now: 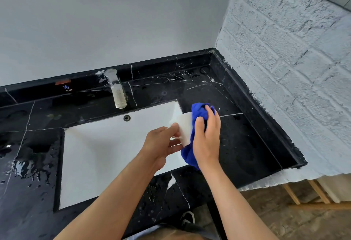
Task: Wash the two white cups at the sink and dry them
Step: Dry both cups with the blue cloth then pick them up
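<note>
I hold a white cup over the right edge of the white sink. My left hand grips the cup at its handle side. A bunched blue cloth is wrapped around the cup's right side, and my right hand presses it there. The cloth hangs down below the cup. Only one cup shows in this view.
A chrome tap stands behind the sink on the black marble counter. Water puddles lie on the counter at the left. A white brick wall closes the right side. Wooden frame and floor show at bottom right.
</note>
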